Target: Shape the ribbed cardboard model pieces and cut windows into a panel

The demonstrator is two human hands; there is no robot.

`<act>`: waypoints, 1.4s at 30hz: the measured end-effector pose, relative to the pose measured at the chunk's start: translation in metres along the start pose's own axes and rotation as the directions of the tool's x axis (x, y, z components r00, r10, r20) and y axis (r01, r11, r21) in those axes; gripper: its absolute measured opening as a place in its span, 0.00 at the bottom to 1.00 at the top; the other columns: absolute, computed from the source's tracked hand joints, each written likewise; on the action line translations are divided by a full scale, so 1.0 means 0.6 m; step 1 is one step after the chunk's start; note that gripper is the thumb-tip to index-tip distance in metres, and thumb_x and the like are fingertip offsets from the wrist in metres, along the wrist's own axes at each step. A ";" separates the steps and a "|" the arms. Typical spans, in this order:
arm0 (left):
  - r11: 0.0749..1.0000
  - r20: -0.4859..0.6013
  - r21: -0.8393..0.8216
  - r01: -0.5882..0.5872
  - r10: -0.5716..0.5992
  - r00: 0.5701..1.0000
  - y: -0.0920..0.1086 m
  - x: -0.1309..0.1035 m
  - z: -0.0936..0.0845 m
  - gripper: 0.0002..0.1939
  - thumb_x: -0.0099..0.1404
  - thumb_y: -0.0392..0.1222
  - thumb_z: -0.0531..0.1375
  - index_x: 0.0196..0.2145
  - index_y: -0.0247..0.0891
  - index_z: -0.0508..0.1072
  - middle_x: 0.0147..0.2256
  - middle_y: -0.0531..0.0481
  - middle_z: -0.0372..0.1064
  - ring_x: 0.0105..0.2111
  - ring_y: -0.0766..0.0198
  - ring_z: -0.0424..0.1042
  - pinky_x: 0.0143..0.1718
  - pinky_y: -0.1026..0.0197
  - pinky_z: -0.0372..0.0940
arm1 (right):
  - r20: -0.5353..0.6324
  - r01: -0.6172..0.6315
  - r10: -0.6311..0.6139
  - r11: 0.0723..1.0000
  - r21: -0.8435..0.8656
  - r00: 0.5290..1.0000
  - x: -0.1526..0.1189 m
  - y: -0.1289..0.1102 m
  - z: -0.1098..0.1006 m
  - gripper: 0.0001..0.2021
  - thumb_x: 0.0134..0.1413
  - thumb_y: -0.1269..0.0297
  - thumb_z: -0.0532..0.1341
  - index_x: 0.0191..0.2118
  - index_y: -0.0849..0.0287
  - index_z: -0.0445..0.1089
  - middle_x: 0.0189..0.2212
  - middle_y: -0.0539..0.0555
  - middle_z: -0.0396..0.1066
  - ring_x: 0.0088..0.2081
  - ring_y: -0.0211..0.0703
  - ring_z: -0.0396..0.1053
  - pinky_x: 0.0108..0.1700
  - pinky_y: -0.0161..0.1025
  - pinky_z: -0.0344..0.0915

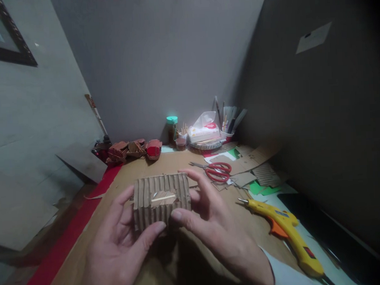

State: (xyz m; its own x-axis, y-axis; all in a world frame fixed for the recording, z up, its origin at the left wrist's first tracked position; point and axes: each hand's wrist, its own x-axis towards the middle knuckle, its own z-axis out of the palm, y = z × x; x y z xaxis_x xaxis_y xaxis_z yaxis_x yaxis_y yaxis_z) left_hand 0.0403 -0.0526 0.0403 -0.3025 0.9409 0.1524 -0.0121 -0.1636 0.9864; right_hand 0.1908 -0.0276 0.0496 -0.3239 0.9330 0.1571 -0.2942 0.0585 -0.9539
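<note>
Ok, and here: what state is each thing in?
Corrugated cardboard piece: held in both hands, pale stick across its middle
Left hand: gripping its left side
Right hand: gripping its right side
Red-handled scissors: lying down, unheld
Yellow glue gun: lying down, unheld; whether powered, can't tell
Teal-lidded jar: upright, lid on
Tissue pack: open, tissue sticking out

Both hands are bare, the left hand [109, 247] and the right hand [219, 227] alike, with short, rounded thumbnails [177, 215], and at the right wrist a pale, bluish-white sleeve [290, 269] of plain-looking cloth begins, its hem marked by a thin, darker line.
</note>
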 end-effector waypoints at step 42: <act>0.956 0.014 0.292 0.003 -0.008 1.000 0.009 0.003 -0.015 0.12 0.52 0.56 0.67 0.36 0.57 0.81 0.42 0.62 0.80 0.46 0.62 0.76 0.46 0.72 0.68 | -0.056 0.094 -0.099 0.992 -0.083 0.993 -0.008 0.021 -0.002 0.25 0.53 0.72 0.65 0.53 0.42 0.58 0.37 0.44 0.68 0.38 0.39 0.69 0.39 0.39 0.67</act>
State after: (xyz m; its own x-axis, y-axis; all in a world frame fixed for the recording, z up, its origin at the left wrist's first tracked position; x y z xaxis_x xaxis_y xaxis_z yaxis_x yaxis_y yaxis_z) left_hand 0.0314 -0.0546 0.0452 -0.2886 0.9463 0.1457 0.2657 -0.0671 0.9617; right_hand 0.1896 -0.0310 0.0367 -0.2418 0.9411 0.2363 -0.2477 0.1756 -0.9528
